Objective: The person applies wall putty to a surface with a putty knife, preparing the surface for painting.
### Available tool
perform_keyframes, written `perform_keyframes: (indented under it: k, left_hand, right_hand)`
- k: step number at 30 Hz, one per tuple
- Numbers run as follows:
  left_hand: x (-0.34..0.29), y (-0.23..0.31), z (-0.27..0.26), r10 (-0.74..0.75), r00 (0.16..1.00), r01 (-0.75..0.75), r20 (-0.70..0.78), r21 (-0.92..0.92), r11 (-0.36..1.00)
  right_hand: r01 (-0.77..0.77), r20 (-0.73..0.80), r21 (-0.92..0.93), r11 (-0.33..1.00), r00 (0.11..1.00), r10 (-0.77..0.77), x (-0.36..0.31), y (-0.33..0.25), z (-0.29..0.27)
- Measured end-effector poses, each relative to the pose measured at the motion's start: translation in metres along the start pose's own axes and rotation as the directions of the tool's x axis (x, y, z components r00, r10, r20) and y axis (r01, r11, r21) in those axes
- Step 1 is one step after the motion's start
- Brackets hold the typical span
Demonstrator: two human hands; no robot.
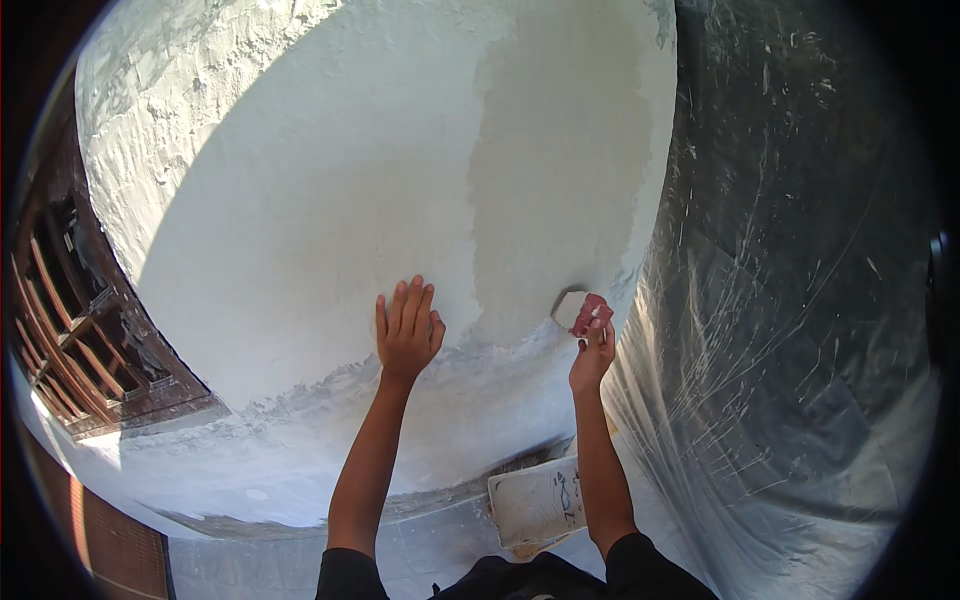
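Note:
A pale plastered wall [330, 200] fills the middle of the view, with a darker, damp-looking patch [560, 150] down its right part. My left hand [407, 327] is left of that patch, palm toward the wall, fingers stretched upward and holding nothing. It appears to rest on the surface. Lower right, my right hand [593, 357] grips a flat red tool [590, 315] with a broad pale end, like a scraper or wide brush; which one I cannot tell. Its pale end lies at or near the wall, by the patch's lower edge.
Dusty plastic sheeting [780, 300] hangs along the right, splashed with white. A wooden window frame with bars [80, 320] is at the left. Below my right forearm, a whitish rectangular container or lid [525, 505] carries dark markings. Rough sunlit plaster [180, 90] lies upper left.

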State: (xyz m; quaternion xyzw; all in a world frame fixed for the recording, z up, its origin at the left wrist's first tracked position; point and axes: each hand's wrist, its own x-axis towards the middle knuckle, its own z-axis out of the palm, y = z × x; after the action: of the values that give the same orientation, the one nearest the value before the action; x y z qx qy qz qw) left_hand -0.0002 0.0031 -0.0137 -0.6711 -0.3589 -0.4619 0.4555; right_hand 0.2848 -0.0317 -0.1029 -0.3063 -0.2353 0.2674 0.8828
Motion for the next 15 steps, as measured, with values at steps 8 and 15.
perform_keyframes:
  k: [8,15]
  left_hand:
    - [-0.001,0.000,0.001,0.001,1.000,-0.001,0.003,-0.007,1.000]
    - [-0.002,-0.001,0.000,0.000,1.000,0.000,0.008,0.004,1.000]
  right_hand:
    - [0.239,0.511,-0.383,0.892,0.859,-0.011,-0.033,0.041,0.027]
    - [-0.012,-0.095,0.002,1.000,0.995,0.012,0.001,0.005,0.002]
